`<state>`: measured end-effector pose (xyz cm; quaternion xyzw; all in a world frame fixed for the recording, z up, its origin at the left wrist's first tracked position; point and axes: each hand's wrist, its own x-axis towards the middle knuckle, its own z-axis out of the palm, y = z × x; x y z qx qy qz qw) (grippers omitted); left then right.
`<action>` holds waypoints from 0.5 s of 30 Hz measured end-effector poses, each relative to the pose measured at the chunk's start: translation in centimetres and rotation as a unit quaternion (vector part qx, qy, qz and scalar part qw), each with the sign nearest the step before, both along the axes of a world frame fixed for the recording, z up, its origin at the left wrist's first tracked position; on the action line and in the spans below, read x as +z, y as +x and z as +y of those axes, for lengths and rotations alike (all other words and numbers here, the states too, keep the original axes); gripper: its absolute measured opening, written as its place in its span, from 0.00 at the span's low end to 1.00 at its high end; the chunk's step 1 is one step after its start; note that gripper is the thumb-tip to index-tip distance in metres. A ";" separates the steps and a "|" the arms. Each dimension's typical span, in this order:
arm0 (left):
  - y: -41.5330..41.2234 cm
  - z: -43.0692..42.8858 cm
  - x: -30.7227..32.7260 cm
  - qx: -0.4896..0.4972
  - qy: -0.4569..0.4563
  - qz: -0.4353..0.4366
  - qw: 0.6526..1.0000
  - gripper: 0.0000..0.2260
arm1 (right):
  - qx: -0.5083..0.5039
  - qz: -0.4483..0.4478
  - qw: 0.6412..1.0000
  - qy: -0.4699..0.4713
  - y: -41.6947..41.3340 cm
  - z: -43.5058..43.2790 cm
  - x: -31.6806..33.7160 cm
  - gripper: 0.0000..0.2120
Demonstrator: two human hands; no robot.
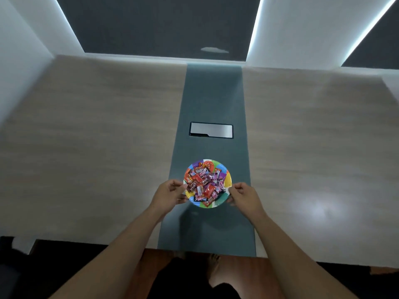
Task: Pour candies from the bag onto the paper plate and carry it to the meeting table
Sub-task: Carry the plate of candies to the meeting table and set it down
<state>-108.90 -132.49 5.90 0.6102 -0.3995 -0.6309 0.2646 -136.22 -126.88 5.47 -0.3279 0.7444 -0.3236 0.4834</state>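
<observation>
We're looking at one paper plate (226,180), multicoloured round its rim, sitting on the grey-green strip (212,100) that runs down the middle of the surface (86,137). On the plate there's one heap of wrapped candies (205,184), mostly red and purple; they overlap too much for us to count them. Two hands flank the plate. The left hand (167,194) is at the plate's left edge, its fingers (181,184) curled with the tips on the rim or just off it — we can't tell whether they're pinching it. The right hand (244,196) is at the plate's right edge, fingers (232,189) curled the same way, thumb above and the others below the rim line; again the grip isn't clear. Beyond the plate, further along the strip, we see one rectangular panel (211,130) with a pale lid set into the surface. Below the plate, past the near edge, two bare feet show on a reddish floor (248,268).
</observation>
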 end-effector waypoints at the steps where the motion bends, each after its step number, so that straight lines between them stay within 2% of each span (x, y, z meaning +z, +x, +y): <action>1: -0.3 -1.1 0.1 -0.001 -0.003 0.001 1.000 0.09 | 0.001 -0.001 1.000 -0.001 -0.3 -1.1 0.2 0.07; 15: -2.7 -15.6 -0.7 -0.039 -0.004 0.001 0.999 0.07 | -0.038 0.017 0.999 0.016 -2.1 -13.6 -0.7 0.09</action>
